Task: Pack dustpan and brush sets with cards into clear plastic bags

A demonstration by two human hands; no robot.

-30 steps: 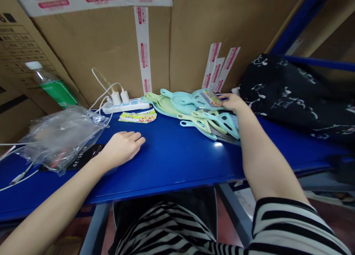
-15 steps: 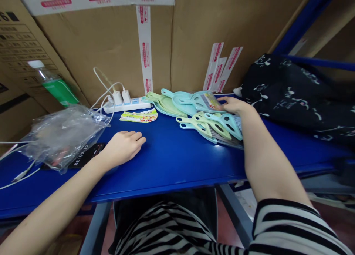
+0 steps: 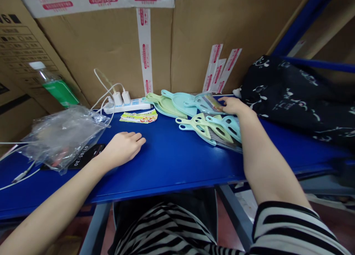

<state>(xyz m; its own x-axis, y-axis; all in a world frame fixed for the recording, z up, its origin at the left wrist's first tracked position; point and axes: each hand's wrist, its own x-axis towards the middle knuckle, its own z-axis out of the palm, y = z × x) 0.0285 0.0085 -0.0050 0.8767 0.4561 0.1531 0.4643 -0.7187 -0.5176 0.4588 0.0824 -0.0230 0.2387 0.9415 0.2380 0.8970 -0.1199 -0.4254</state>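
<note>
My right hand (image 3: 234,105) reaches to the back of the table, its fingers closed on the right end of a light blue mini brush set (image 3: 203,101) in clear wrap with a printed card. Just in front of that hand lies a pile of small hand brushes (image 3: 205,125), green and blue with grey bristles. To the left are pale blue and green dustpans (image 3: 169,105), overlapping one another. My left hand (image 3: 126,146) rests on the tabletop with its fingers curled together. Nothing shows in it, though its underside is hidden.
Printed cards (image 3: 138,116) lie before a white power strip (image 3: 130,106) with chargers. Crumpled clear plastic bags (image 3: 66,133) partly cover a phone (image 3: 85,155). A green-labelled bottle (image 3: 59,88) stands at left, a black patterned cloth bag (image 3: 294,99) at right. Cardboard (image 3: 116,44) lines the back.
The front pile of brushes has shifted slightly, with the right-hand blue brush a little lower. My right hand stays on the wrapped set, nearly in place. My left hand has not moved.
</note>
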